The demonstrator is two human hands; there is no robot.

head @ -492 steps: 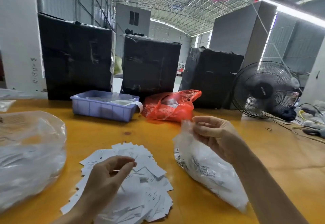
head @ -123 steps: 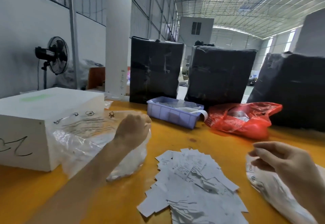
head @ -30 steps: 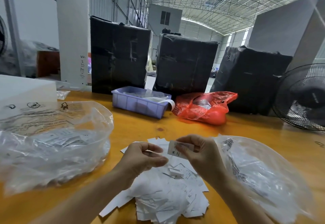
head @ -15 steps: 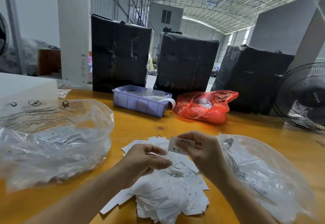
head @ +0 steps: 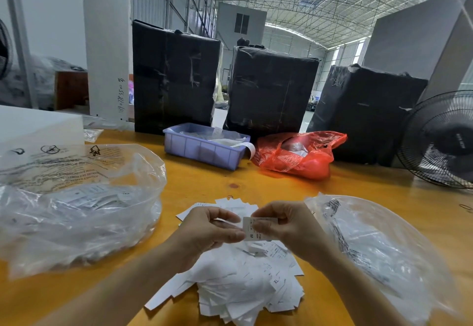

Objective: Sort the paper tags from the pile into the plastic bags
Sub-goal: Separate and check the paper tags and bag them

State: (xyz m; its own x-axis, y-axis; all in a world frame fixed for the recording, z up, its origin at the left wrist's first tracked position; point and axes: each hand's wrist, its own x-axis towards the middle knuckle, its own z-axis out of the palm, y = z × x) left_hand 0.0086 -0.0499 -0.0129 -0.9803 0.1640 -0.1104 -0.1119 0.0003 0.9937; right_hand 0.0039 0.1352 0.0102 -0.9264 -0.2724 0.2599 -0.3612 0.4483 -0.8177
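Observation:
A pile of white paper tags (head: 240, 279) lies on the yellow table in front of me. Above it my right hand (head: 289, 231) pinches one white tag (head: 249, 231) printed with an M. My left hand (head: 207, 231) hovers just left of that tag with thumb and fingers curled toward it; whether it touches the tag is unclear. A large clear plastic bag (head: 76, 202) with tags inside sits to the left. A second clear plastic bag (head: 378, 251) with tags lies to the right, partly behind my right forearm.
A lilac plastic bin (head: 204, 146) and a red plastic bag (head: 299, 156) stand further back on the table (head: 281, 187). Three black-wrapped boxes (head: 271, 92) line the far edge. A black fan (head: 440, 141) stands at the right, a white foam box (head: 38, 126) at the left.
My right hand has lowered the M tag slightly and brought it closer to my left hand, whose fingers have risen toward the tag. The bags and pile have not moved.

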